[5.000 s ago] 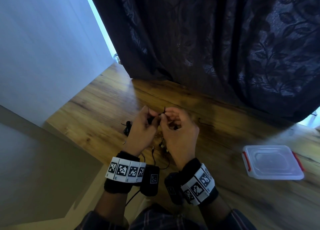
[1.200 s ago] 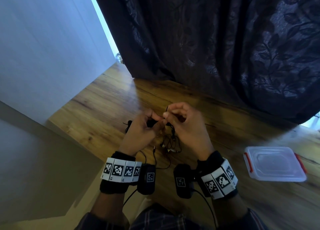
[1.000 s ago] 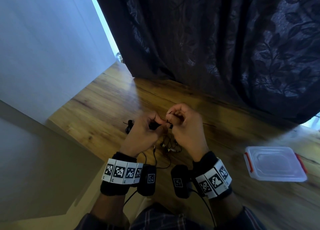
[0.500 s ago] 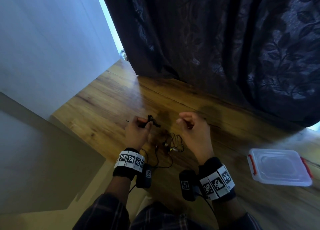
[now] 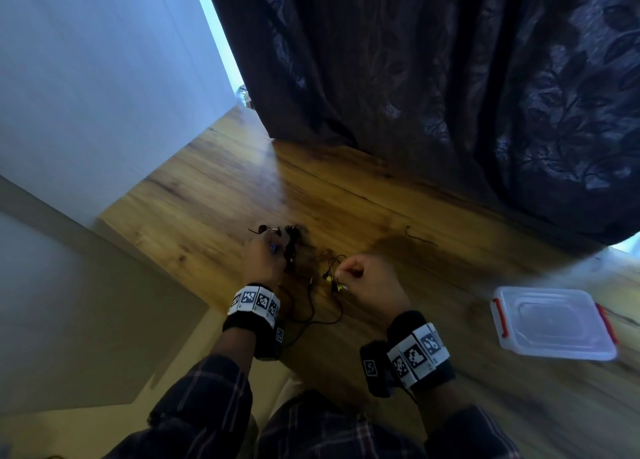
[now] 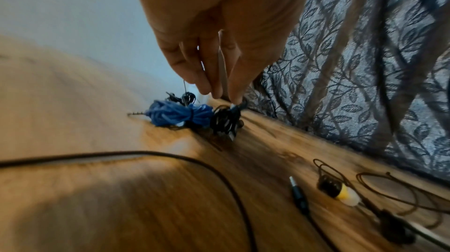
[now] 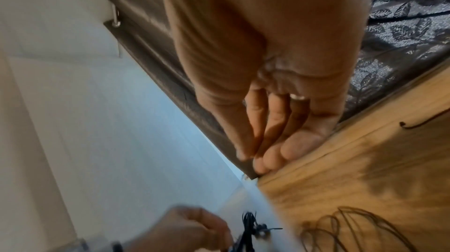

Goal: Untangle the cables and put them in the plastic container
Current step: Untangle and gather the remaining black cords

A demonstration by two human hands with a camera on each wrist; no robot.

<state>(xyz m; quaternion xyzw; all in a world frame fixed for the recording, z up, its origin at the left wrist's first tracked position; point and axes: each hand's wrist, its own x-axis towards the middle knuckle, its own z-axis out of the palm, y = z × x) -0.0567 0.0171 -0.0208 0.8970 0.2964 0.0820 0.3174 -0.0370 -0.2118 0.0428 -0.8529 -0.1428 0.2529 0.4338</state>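
The hands have been drawn apart: a black bundle (image 6: 225, 121) is pinched by the left hand (image 5: 265, 261), while nothing is seen in the curled right hand (image 5: 370, 282). One cable seems freed; the earphone cable (image 5: 329, 285) lies between the hands, and the container (image 5: 550, 323), lid on, sits well right of the right hand.

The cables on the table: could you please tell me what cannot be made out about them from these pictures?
- Head view: the left hand covers most of the blue cable bundle.
- Left wrist view: motion blur hides whether the fingertips pinch the black cable bundle or only touch it.
- Right wrist view: whether the right hand pinches a strand is too small to tell.
- Plastic container: whether it holds cables is unreadable through its lid.
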